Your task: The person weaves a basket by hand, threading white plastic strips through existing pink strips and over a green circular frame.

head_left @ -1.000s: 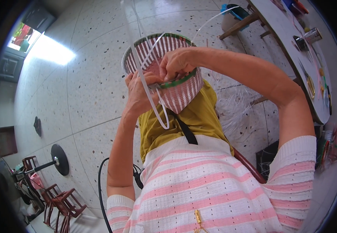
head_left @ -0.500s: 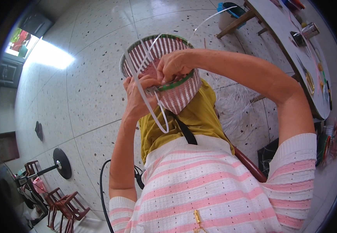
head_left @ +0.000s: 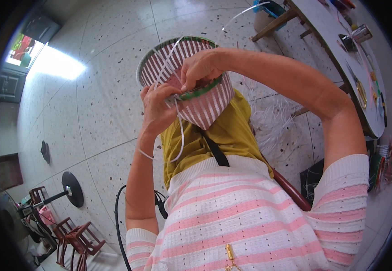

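A woven basket [head_left: 209, 108] with dark pink and white stripes rests tilted against my lap, its opening facing up and away. Green binding [head_left: 202, 92] runs along its rim. My left hand [head_left: 156, 106] grips the near left part of that rim, fingers closed over the edge. Inside the opening, my right hand [head_left: 200, 67] bends down with its fingertips pinched together at the near rim, close to the left fingers; what they pinch is too small to make out. A narrow white plastic strip [head_left: 181, 135] loops below my left hand, and more strip crosses the opening.
A long table [head_left: 363, 63] at the right holds scissors [head_left: 361, 95], a can [head_left: 361, 34] and other tools. Loose white strips [head_left: 275, 124] lie heaped on the floor beside my lap. Behind the table leg stands a bin [head_left: 266, 20]. Small brown chairs [head_left: 81, 237] are at lower left.
The white strip's large loop has swung left and down from in front of my left hand, now hanging beneath it. My right hand has shifted slightly left, and the basket has tipped a little.
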`<state>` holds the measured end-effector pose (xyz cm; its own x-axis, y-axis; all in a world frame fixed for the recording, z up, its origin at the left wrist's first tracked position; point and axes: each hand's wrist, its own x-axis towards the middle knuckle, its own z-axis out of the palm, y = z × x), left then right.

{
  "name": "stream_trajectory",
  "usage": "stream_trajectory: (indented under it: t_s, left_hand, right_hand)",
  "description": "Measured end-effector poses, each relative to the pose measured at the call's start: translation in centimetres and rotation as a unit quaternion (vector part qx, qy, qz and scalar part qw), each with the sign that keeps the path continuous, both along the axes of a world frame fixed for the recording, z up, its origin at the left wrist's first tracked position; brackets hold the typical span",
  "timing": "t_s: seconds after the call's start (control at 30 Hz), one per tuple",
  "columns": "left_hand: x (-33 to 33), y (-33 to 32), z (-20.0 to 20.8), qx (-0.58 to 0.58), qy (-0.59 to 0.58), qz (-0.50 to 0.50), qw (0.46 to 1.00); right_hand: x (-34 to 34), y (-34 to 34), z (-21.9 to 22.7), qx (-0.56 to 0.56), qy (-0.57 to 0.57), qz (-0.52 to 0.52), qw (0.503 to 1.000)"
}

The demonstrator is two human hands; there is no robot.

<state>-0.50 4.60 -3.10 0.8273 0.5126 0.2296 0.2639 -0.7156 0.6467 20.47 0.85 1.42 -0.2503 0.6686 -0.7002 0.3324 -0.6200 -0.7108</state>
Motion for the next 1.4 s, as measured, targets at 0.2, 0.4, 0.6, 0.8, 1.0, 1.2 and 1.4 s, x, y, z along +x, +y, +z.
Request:
stream_trajectory:
  t_s: [0.2, 0.4, 0.6, 0.8, 1.0, 1.2, 1.4]
  left_hand:
    - [1.3, 0.1, 1.4, -0.018, -0.011, 0.01, 1.0]
    - [1.2, 2.4, -1.4, -0.032, -0.112, -0.012, 0.993]
    - [2.0, 1.8, -0.4, -0.094, -0.068, 0.016, 0.993]
    - [0.8, 3.0, -0.2, -0.104, -0.095, -0.082, 0.987]
    - [0.3, 3.0, -0.1, -0.093, -0.113, -0.117, 0.982]
    - [1.5, -0.1, -0.3, 0.049, -0.169, -0.008, 0.984]
    - [2.1, -1.0, -0.4, 0.055, -0.174, 0.047, 0.982]
  right_hand:
    - [1.0, 0.3, 0.6, 0.137, -0.168, 0.135, 0.967]
    - [0.9, -3.6, 0.9, 0.515, -0.274, 0.053, 0.81]
    - [-0.8, -7.2, -2.2, 0.681, -0.296, -0.031, 0.669]
    - [-3.5, -8.1, -3.2, 0.722, -0.308, -0.112, 0.61]
    - [-6.2, -17.5, -2.2, 0.633, -0.062, -0.065, 0.769]
    - [-5.1, -32.9, -6.7, 0.237, -0.123, -0.273, 0.924]
    - [-3.0, -50.9, -13.5, 0.075, -0.267, -0.282, 0.918]
